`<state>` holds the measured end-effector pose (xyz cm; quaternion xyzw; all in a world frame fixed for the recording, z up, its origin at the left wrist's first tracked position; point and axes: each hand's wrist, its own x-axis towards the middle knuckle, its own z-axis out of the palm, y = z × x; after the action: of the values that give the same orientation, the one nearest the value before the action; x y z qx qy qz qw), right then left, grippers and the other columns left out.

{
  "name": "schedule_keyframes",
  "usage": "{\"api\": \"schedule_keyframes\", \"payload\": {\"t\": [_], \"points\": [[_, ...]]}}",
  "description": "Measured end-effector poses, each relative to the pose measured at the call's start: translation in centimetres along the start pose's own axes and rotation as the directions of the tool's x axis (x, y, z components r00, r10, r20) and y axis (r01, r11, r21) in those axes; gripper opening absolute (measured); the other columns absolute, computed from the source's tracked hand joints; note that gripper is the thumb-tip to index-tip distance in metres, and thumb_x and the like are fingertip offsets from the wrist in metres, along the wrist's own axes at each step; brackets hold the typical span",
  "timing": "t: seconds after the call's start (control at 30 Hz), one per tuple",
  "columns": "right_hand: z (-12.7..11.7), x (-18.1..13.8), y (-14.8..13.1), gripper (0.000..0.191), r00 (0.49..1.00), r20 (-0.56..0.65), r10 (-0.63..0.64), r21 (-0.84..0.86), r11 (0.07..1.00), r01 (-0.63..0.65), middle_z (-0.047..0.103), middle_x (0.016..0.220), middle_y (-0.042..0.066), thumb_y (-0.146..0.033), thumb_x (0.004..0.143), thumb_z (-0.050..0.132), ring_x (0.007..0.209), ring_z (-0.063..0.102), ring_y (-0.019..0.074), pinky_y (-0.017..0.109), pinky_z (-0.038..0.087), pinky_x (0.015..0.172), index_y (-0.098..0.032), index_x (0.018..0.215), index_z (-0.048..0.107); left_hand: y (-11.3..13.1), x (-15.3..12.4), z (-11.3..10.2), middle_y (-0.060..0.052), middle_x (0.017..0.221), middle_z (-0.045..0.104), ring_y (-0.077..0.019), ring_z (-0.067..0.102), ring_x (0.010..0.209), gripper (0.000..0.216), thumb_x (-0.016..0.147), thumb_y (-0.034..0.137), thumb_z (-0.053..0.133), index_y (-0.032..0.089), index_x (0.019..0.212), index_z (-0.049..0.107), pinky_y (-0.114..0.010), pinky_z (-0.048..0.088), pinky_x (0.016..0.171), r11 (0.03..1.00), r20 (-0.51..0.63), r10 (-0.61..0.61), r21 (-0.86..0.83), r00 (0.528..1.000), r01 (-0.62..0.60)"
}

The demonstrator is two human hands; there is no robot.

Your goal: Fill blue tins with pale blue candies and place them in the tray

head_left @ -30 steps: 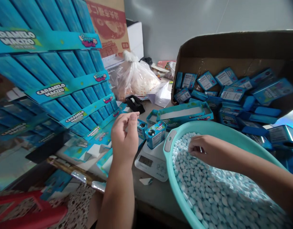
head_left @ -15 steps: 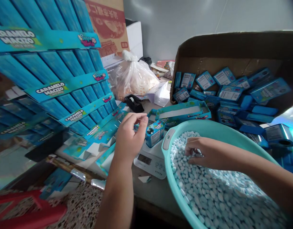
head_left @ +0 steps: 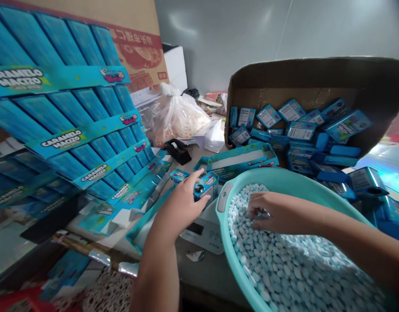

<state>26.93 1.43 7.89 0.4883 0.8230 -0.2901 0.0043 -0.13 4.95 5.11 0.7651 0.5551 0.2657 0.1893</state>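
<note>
My left hand (head_left: 183,203) has its thumb and fingers round a small blue candy box (head_left: 208,184), which stands on a white kitchen scale (head_left: 209,238). Part of the box is hidden behind the fingers, and the scale's display is dark. My right hand (head_left: 262,211) reaches into a turquoise tub (head_left: 222,225), its fingers curled among pale blue and white candies (head_left: 283,268). How many candies it grips is hidden. Another blue box (head_left: 179,175) lies just beyond my left hand.
Stacked display trays of blue boxes (head_left: 89,138) rise at left. A cardboard carton (head_left: 261,93) with many loose boxes lies behind the tub. Behind the scale are open display trays (head_left: 244,160), a black tape dispenser (head_left: 178,151) and a tied plastic bag (head_left: 183,117).
My left hand has come down and closed round the small box on the scale. My right hand stays in the candies, its fingers drawn closer together. The whole view has shifted slightly.
</note>
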Motion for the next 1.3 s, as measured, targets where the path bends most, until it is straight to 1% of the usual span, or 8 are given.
{"api": "schedule_keyframes", "payload": {"t": [0.13, 0.27, 0.37, 0.5, 0.6, 0.73, 0.97, 1.3], "points": [[0.1, 0.1, 0.1, 0.006, 1.000, -0.012, -0.011, -0.010, 1.000, 0.010, 0.066, 0.096, -0.001, -0.027, 0.083, 0.069, 0.086, 0.059, 0.0172, 0.028, 0.040, 0.074, -0.024, 0.088, 0.067, 0.3, -0.3, -0.5, -0.001, 0.123, 0.069, -0.0272, 0.068, 0.107, 0.073, 0.080, 0.031, 0.071, 0.042, 0.146, 0.042, -0.044, 0.054, 0.092, 0.999, -0.081, -0.025, 0.023, 0.996, 0.027], [0.2, 0.0, 0.0, 0.006, 1.000, -0.008, -0.011, -0.023, 1.000, 0.010, 0.066, 0.097, -0.001, -0.027, 0.083, 0.068, 0.086, 0.058, 0.0174, 0.028, 0.040, 0.074, -0.024, 0.088, 0.066, 0.8, -0.4, -0.9, 0.000, 0.109, 0.071, -0.0237, 0.068, 0.098, 0.050, 0.076, 0.031, 0.075, 0.034, 0.123, 0.061, -0.037, 0.054, 0.085, 1.000, -0.353, 0.007, -0.015, 0.935, -0.013], [0.2, -0.1, 0.1, 0.007, 1.000, -0.004, -0.017, -0.030, 0.999, 0.017, 0.065, 0.098, 0.000, -0.028, 0.084, 0.067, 0.087, 0.058, 0.0179, 0.029, 0.040, 0.074, -0.024, 0.089, 0.066, 0.8, -0.4, -1.1, -0.001, 0.097, 0.068, -0.0206, 0.065, 0.092, 0.022, 0.076, 0.030, 0.074, 0.024, 0.095, 0.065, -0.033, 0.052, 0.083, 0.995, -0.628, 0.069, -0.011, 0.775, -0.098], [0.4, -0.1, 0.6, 0.008, 0.998, -0.011, -0.056, -0.016, 0.998, 0.056, 0.064, 0.098, -0.001, -0.031, 0.086, 0.067, 0.085, 0.058, 0.0180, 0.029, 0.040, 0.073, -0.024, 0.090, 0.065, 0.1, -0.4, -1.7, -0.002, 0.088, 0.058, -0.0197, 0.059, 0.083, 0.020, 0.074, 0.030, 0.076, 0.020, 0.083, 0.061, -0.033, 0.049, 0.076, 0.998, -0.850, 0.037, 0.006, 0.525, -0.060], [0.5, -0.1, 0.8, 0.009, 0.997, -0.023, -0.069, -0.018, 0.998, 0.068, 0.064, 0.097, -0.001, -0.031, 0.085, 0.067, 0.084, 0.058, 0.0179, 0.029, 0.039, 0.073, -0.024, 0.089, 0.064, -0.7, -0.2, -2.1, -0.002, 0.083, 0.052, -0.0201, 0.056, 0.082, 0.023, 0.070, 0.026, 0.078, 0.020, 0.072, 0.056, -0.035, 0.046, 0.074, 0.999, -0.895, 0.045, 0.054, 0.443, 0.008], [0.5, -0.2, 0.7, 0.007, 0.998, -0.019, -0.064, -0.025, 0.998, 0.064, 0.065, 0.098, 0.000, -0.030, 0.086, 0.066, 0.084, 0.058, 0.0181, 0.029, 0.039, 0.072, -0.024, 0.090, 0.064, -1.6, 0.1, -2.3, -0.002, 0.081, 0.047, -0.0214, 0.054, 0.081, 0.021, 0.070, 0.024, 0.075, 0.022, 0.070, 0.054, -0.036, 0.046, 0.074, 0.992, -0.885, 0.049, 0.097, 0.463, 0.080], [0.3, -0.2, 0.4, 0.008, 0.997, -0.029, -0.065, -0.018, 0.998, 0.064, 0.066, 0.098, 0.002, -0.030, 0.087, 0.065, 0.085, 0.059, 0.0190, 0.030, 0.040, 0.073, -0.023, 0.090, 0.065, -2.2, 0.8, -1.2, -0.001, 0.073, 0.043, -0.0276, 0.053, 0.092, 0.043, 0.076, 0.045, 0.076, 0.027, 0.067, 0.038, -0.044, 0.048, 0.088, 0.970, -0.763, -0.064, 0.104, 0.643, 0.220], [0.1, -0.1, 0.3, 0.009, 0.998, -0.023, -0.062, -0.007, 0.998, 0.062, 0.066, 0.097, 0.001, -0.030, 0.084, 0.067, 0.083, 0.058, 0.0179, 0.028, 0.039, 0.070, -0.023, 0.089, 0.065, -3.3, 2.5, 1.3, -0.003, 0.078, 0.045, -0.0281, 0.054, 0.093, 0.048, 0.074, 0.056, 0.074, 0.026, 0.065, 0.037, -0.042, 0.048, 0.091, 0.959, -0.649, -0.155, 0.080, 0.745, 0.270]]}}
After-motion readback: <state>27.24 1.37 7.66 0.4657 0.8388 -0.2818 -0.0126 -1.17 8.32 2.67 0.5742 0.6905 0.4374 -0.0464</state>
